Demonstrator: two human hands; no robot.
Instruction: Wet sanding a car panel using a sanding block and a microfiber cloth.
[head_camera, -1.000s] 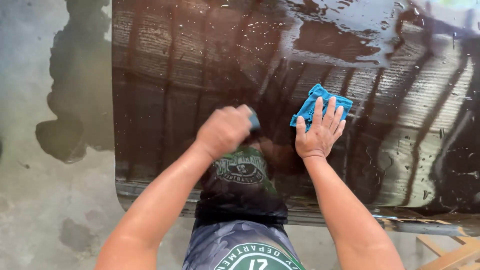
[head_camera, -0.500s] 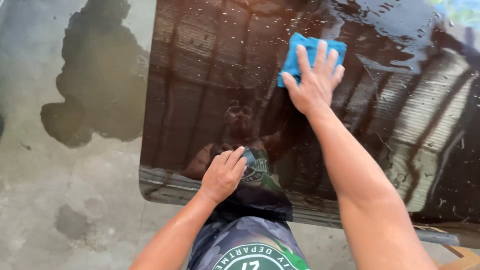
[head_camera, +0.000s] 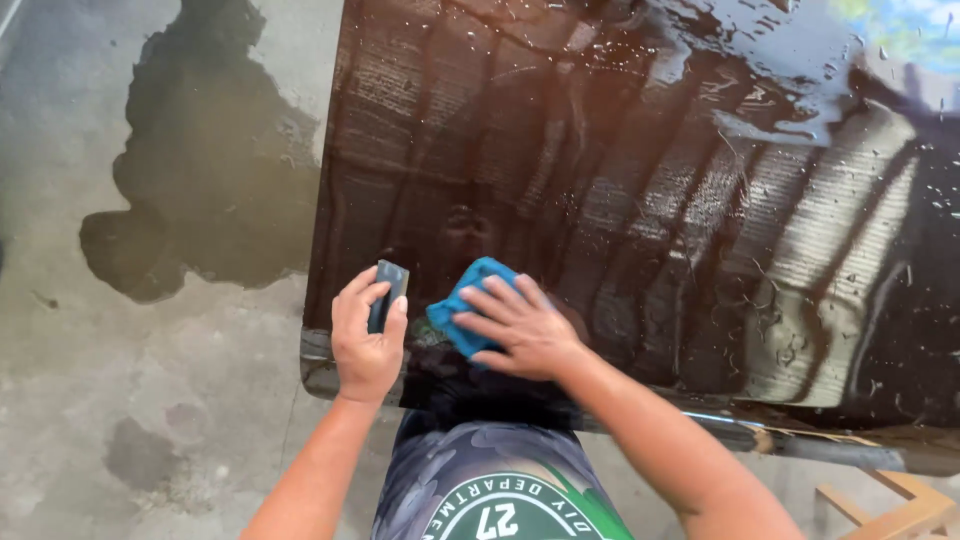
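Observation:
A large glossy dark panel (head_camera: 650, 200), wet with water drops, lies in front of me and mirrors the surroundings. My left hand (head_camera: 366, 340) grips a small dark block (head_camera: 388, 293) and holds it against the panel near its front left corner. My right hand (head_camera: 520, 325) lies flat, fingers spread, on a blue cloth (head_camera: 462, 310) pressed to the panel just right of the block. The cloth is mostly covered by my fingers.
Grey concrete floor (head_camera: 150, 420) lies left of and below the panel, with a dark wet patch (head_camera: 210, 190) beside the panel's left edge. A pale wooden frame (head_camera: 890, 510) shows at the bottom right corner.
My right hand has dragged the blue cloth from the upper part of the panel down and left to the front edge. My left hand stays near the front left corner with the block.

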